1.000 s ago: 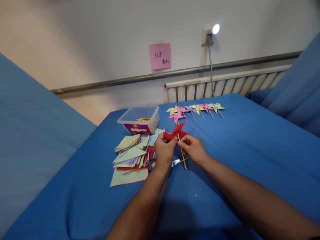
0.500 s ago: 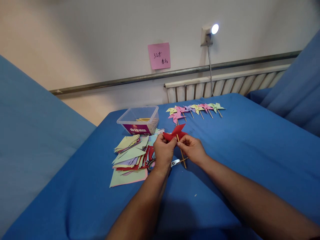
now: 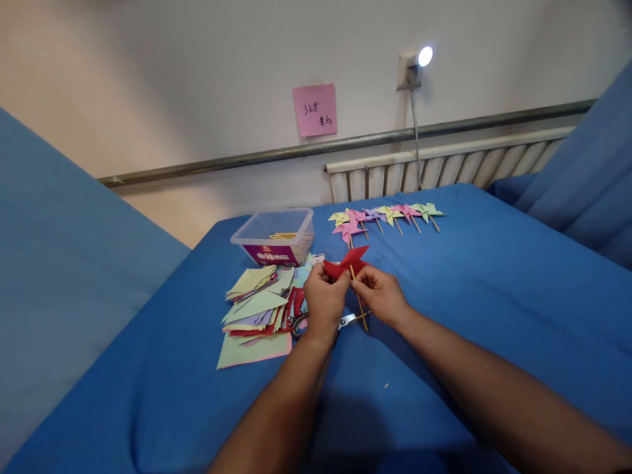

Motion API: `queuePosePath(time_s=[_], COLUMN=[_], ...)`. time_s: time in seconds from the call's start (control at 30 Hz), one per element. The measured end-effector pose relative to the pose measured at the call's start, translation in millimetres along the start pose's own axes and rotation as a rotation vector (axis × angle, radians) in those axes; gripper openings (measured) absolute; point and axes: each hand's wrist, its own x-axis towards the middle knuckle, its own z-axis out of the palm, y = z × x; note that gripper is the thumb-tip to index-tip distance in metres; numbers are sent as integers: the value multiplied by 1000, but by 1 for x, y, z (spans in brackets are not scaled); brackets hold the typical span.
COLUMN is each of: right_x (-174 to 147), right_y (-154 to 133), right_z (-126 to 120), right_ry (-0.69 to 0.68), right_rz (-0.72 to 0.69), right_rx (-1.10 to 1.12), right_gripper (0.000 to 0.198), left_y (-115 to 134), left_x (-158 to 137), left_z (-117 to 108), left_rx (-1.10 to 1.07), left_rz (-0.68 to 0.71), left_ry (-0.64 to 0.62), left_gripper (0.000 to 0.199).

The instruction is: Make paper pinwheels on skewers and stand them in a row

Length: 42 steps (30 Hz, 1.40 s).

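Observation:
A red paper pinwheel (image 3: pixel 351 259) is held above the blue-covered table, with a thin wooden stick (image 3: pixel 360 303) slanting down from it. My left hand (image 3: pixel 324 297) is closed on the pinwheel's left side, thumb pressed near the stick's top. From the right, my right hand (image 3: pixel 381 293) pinches at the stick's upper end and the paper's right edge; its exact hold is partly hidden by the fingers. Below the hands lie scissors (image 3: pixel 347 320), one dark handle showing left of my left wrist. Another stick tip crosses near the blades.
Stacked coloured paper (image 3: pixel 257 309) lies left of my hands. Behind it stands a clear plastic box (image 3: pixel 272 237) with wooden sticks inside. Several finished pinwheels (image 3: pixel 390 214) lie along the back of the blue table (image 3: pixel 469 316). A radiator (image 3: pixel 444 164) runs along the wall.
Almost nothing differs. Both hands and the red pinwheel have shifted very slightly to the right, with the same grip.

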Motion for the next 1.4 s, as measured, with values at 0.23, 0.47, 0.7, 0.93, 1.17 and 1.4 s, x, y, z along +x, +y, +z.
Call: queuePosePath(time_s=[0.23, 0.47, 0.7, 0.93, 1.17, 1.4], right_x=[1, 0, -4, -7, -7, -8], right_y=[-2, 0, -2, -5, -9, -8], right_z=[-2, 0, 1, 2, 2, -1], right_ry=[-82, -46, -34, -75, -161, -186], right_rz=[24, 21, -12, 49, 74, 87], right_rx=[90, 92, 137, 200, 318, 331], right_gripper=[26, 26, 26, 29, 33, 36], left_y=[-2, -4, 2, 4, 7, 10], left_x=[1, 2, 0, -3, -4, -3], left_z=[1, 0, 1, 1, 1, 0], left_rx=[-63, -26, -124, -128, -128, -109], left_rz=[-64, -28, -39, -52, -55, -74], left_ry=[-15, -5, -11, -15, -18, 3], left_gripper=[23, 23, 23, 24, 23, 24])
